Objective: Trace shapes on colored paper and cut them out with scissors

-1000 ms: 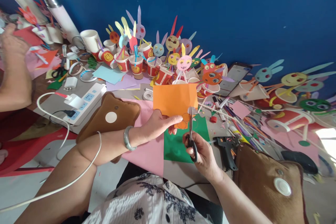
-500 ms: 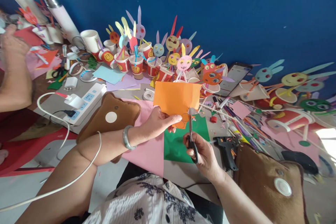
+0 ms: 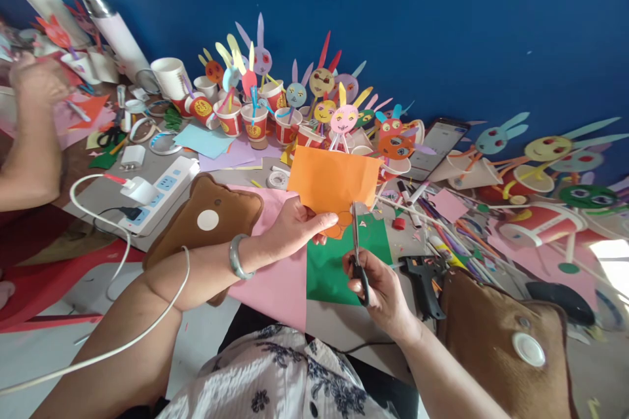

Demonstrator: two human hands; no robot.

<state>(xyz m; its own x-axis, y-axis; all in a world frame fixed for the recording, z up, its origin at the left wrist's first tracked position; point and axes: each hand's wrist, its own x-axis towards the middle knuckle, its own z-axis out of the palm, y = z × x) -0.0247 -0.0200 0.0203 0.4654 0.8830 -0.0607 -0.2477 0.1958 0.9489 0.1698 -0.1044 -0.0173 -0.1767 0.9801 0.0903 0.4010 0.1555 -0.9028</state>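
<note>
My left hand [image 3: 299, 226] pinches an orange sheet of paper [image 3: 331, 177] by its lower edge, thumb on top. Drawn outlines of rounded shapes show on the paper near my thumb. My right hand [image 3: 376, 285] grips a pair of scissors [image 3: 358, 252] by its black handles. The blades point up and meet the paper's lower right edge. A small offcut hangs by the blades. Below the hands lie a green sheet [image 3: 327, 275] and a pink sheet [image 3: 275, 288], side by side on the table.
Paper cups with rabbit-face figures [image 3: 255, 121] stand along the blue wall. To the right are a black glue gun [image 3: 425, 285], a brown pouch [image 3: 496, 334] and a phone [image 3: 437, 147]. A power strip [image 3: 167, 193] and another brown pouch [image 3: 211, 203] lie left, near another person's arm [image 3: 32, 137].
The orange paper has turned and shifted slightly, and the scissor blades sit at a slightly different spot on its edge. At far left, the other person's hand has moved a little.
</note>
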